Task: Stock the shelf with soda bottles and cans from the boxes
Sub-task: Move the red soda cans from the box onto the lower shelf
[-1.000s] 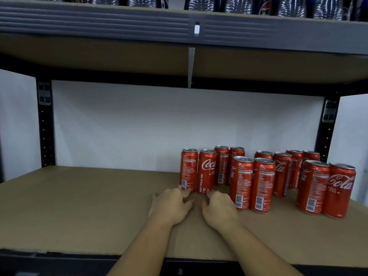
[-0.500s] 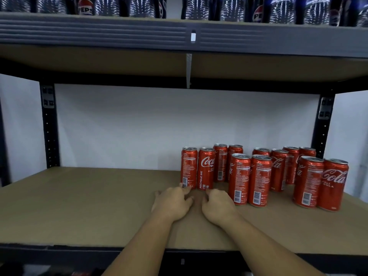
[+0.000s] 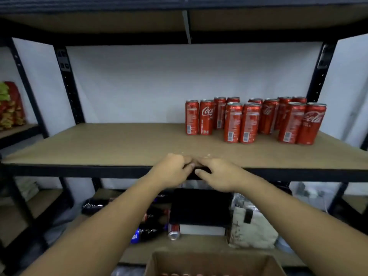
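Several red cola cans [image 3: 249, 120] stand in pairs on the right half of the brown shelf board [image 3: 99, 144]. My left hand [image 3: 172, 169] and my right hand [image 3: 219, 174] are side by side at the shelf's front edge, well in front of the cans. Both hold nothing and their fingers are loosely curled. An open cardboard box [image 3: 213, 262] sits below at the bottom edge, with red can tops just showing inside.
The lower shelf holds dark soda bottles [image 3: 147, 232], a lying can [image 3: 173, 232], a black box [image 3: 201, 208] and a pale bag [image 3: 251, 228]. Black uprights [image 3: 67, 82] frame the shelf. Snack bags [image 3: 10, 106] sit at far left.
Both hands have drawn back from the two leftmost cans to the shelf's front edge. The camera has tilted down and pulled away, bringing the lower shelf and the box into view.
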`<state>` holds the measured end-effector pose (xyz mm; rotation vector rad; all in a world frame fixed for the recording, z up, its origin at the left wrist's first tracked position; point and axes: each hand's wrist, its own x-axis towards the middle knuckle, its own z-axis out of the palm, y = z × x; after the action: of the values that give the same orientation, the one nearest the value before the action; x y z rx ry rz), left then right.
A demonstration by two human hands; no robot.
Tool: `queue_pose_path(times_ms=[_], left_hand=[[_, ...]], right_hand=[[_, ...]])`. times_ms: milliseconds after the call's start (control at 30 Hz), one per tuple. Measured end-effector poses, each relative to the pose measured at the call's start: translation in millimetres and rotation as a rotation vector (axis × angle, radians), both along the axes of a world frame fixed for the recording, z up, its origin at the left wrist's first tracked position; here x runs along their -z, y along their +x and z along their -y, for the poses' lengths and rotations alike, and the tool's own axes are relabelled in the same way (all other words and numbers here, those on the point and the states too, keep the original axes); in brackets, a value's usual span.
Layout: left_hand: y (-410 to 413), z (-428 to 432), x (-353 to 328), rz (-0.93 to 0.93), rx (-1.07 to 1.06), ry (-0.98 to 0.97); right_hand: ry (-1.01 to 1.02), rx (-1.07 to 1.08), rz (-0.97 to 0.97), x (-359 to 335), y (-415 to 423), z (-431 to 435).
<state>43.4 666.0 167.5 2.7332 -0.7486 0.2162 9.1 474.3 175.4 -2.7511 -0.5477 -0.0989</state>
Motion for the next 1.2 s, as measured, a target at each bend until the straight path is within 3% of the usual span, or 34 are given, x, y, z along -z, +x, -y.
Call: queue_pose_path(times_ms=[333, 600, 733, 933, 1200], left_hand=[[-107.2, -24.0, 46.2, -0.036, -0.006, 0.061], [-147.0, -46.1, 151.0, -0.43, -0.03, 0.187], [-139.8, -49.1, 183.9, -0.615, 0.06, 0.334], [-110.8, -53.4, 239.2, -0.863, 0.045, 0.414], [-94.5, -46.0, 326.2, -0.881, -0.127, 0.26]], right_hand=[[0.037, 0.037, -0.096, 53.4, -112.1, -11.4], [0.008, 0.114, -0.459, 175.3, -158.4, -36.6], [-0.056, 0.101, -0.62, 219.2, -168.4, -55.3], [0.082, 0.2, -0.829, 283.0, -167.9, -68.7], [0.311, 0.282, -0.988, 360.1, -166.7, -78.7]])
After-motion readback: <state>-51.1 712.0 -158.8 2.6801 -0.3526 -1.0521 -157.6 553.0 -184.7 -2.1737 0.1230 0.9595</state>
